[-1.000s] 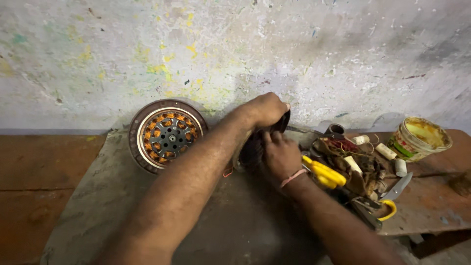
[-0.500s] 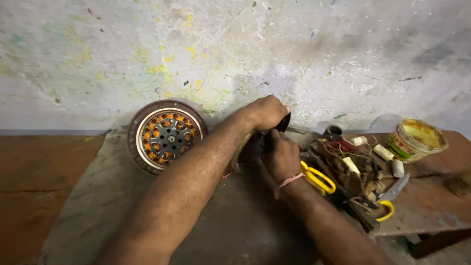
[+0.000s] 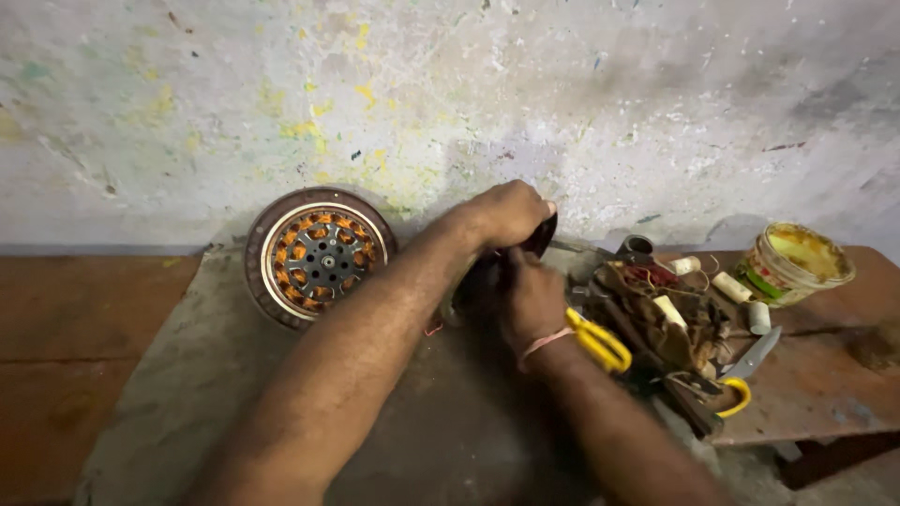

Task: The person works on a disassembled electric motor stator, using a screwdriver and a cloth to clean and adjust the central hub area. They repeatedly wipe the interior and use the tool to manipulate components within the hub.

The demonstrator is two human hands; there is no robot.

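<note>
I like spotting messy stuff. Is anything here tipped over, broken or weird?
Yes. The round motor part wound with copper wire stands on edge, leaning on the paint-splattered wall. The stained yellow-green tub sits tilted beside a jumbled heap of tools and wires. Both hands grip a dark object.

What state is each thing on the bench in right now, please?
Left hand: closed over the dark round part.
Right hand: pressed against that part's side.
Dark round part: standing on edge, gripped.
Wound stator: leaning against the wall, untouched.
Yellow-handled scissors: lying loose.
Tub: open.
</note>
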